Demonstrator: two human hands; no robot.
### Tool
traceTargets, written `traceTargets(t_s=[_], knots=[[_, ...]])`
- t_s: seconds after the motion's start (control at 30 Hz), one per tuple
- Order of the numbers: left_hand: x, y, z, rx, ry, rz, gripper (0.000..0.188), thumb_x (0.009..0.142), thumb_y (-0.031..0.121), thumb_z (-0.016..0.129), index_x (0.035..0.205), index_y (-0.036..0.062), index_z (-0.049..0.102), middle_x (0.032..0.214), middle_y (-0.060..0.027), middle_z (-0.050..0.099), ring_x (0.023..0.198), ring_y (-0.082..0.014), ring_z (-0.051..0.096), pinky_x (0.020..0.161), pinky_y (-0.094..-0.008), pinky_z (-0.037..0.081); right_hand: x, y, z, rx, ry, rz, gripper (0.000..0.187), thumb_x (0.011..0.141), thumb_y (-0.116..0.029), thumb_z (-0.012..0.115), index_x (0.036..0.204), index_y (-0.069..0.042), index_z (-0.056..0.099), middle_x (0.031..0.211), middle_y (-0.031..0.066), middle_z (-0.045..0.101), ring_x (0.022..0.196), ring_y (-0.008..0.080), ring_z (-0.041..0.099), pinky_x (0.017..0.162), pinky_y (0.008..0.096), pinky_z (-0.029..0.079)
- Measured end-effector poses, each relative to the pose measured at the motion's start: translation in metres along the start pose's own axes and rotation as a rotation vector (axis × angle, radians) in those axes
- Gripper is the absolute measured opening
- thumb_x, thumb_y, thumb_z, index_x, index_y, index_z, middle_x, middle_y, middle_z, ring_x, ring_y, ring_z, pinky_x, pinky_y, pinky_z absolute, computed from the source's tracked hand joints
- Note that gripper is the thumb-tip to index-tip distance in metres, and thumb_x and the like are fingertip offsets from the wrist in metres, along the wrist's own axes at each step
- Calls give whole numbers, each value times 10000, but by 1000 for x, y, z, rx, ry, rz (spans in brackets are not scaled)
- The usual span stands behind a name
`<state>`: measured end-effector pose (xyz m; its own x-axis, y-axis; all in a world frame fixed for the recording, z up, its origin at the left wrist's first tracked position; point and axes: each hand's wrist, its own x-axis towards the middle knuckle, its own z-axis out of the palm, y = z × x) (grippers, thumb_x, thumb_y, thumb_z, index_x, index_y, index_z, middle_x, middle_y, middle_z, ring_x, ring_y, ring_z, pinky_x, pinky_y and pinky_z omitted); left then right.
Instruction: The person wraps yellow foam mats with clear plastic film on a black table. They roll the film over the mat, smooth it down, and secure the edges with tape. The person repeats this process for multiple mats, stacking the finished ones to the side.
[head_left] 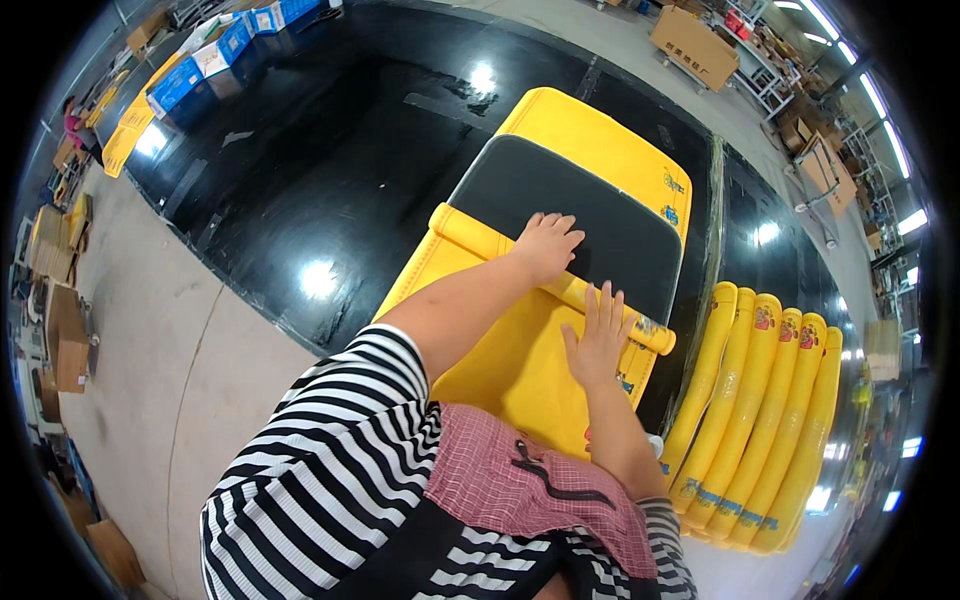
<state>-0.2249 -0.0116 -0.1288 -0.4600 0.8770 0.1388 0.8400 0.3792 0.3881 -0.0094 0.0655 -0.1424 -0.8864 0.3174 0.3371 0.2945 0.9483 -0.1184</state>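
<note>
Glossy black tabletop [330, 150] is surrounding the work. Left hand [545, 248] and right hand [598, 340] are resting, fingers spread, gripping nothing, on a partly rolled yellow, black-backed mat [600, 220], seemingly soft, light, best held along its roll. Left of the fingers, open room is extending; rightward, glossy yellow cylindrical rolls [760, 410] are limiting.

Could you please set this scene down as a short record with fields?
Left hand: open, at the yellow roll, fingers over the black panel
Right hand: open, fingers spread, at the right part of the same roll
Near side of roll: yellow sheet
Beyond the panel: yellow sheet end with small printed figures
Work surface: glossy, black
To the right: row of yellow rolls, side by side
Far left: blue-and-white boxes
</note>
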Motion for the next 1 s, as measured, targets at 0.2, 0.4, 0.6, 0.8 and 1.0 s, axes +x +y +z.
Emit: traceTargets(t_s=[0.2, 0.4, 0.6, 0.8, 1.0], knots=[[-14, 10, 16, 157, 170, 184, 586, 935, 282, 674, 1474, 126, 506, 1381, -151, 532, 1369, -338, 453, 1224, -552, 228, 91, 70, 26, 285, 10, 32, 667, 917, -363, 716, 1500, -115, 507, 1538, 179, 484, 1471, 378, 375, 1222, 599, 216], [14, -13, -9, 215, -23, 55, 618, 857, 310, 790, 1416, 204, 549, 1233, -83, 580, 1246, -321, 514, 1079, -488, 322, 86, 79, 9, 69, 11, 25, 601, 847, -388, 799, 1357, -135, 606, 1216, 108, 613, 1237, 311, 539, 1116, 513, 353], [10, -8, -18, 270, -182, 66, 598, 880, 335, 773, 1411, 193, 536, 1209, -92, 584, 1205, -324, 538, 1060, -496, 348, 72, 76, -7, -28, -179, 74, 642, 839, -401, 790, 1395, -165, 574, 1115, 79, 592, 1128, 291, 546, 997, 470, 389], [-141, 24, -17, 282, -36, 229, 536, 806, 311, 768, 1289, 161, 591, 1052, -96, 564, 1054, -333, 552, 966, -550, 387, -62, 7, -46, -3, -106, -91, 725, 785, -375, 815, 1403, -95, 560, 1072, 130, 575, 1047, 333, 550, 951, 466, 420], [-240, 23, -41, 146, -36, 219, 630, 820, 368, 778, 1367, 118, 594, 1206, -98, 597, 1189, -304, 541, 1084, -525, 334, -149, -26, -75, 148, -182, -21, 715, 783, -315, 826, 1411, -81, 575, 1214, 148, 610, 1119, 359, 575, 972, 470, 431]])
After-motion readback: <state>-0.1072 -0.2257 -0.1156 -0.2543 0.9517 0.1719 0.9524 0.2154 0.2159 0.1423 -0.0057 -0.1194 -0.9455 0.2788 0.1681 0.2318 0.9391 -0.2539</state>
